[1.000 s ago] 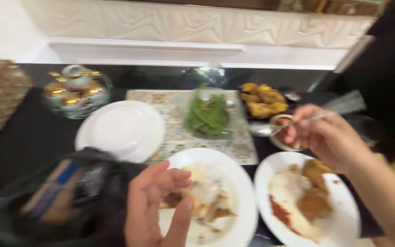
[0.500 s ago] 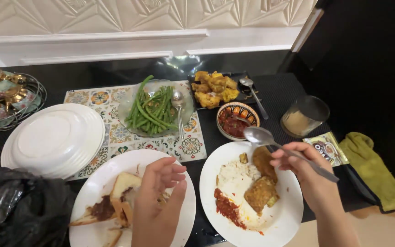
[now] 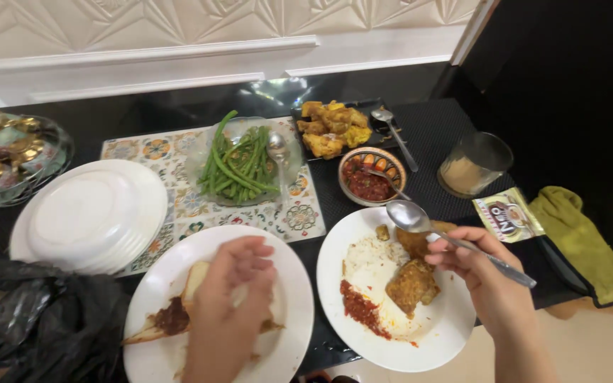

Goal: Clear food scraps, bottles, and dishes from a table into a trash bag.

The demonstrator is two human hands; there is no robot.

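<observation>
My right hand (image 3: 487,280) grips a metal spoon (image 3: 420,223) by its handle, the empty bowl hovering over the upper edge of the right white plate (image 3: 434,340). That plate carries rice, red sauce and fried pieces (image 3: 411,284). My left hand (image 3: 232,298) rests with fingers bent over the left white plate (image 3: 292,312), touching a slice of bread (image 3: 194,280) smeared with dark sauce. What lies under the palm is hidden.
A glass dish of green beans (image 3: 239,163) sits on a patterned mat, beside a black tray of yellow fried food (image 3: 331,126) and a small bowl of red sauce (image 3: 370,181). A stack of white plates (image 3: 90,216), a black bag (image 3: 44,326), a glass (image 3: 473,163), a sachet (image 3: 509,215) and a green cloth (image 3: 583,237) surround them.
The view swung right and steadied. My right hand brought the spoon from the small sauce bowl down over the right plate. My left hand stayed on the left plate.
</observation>
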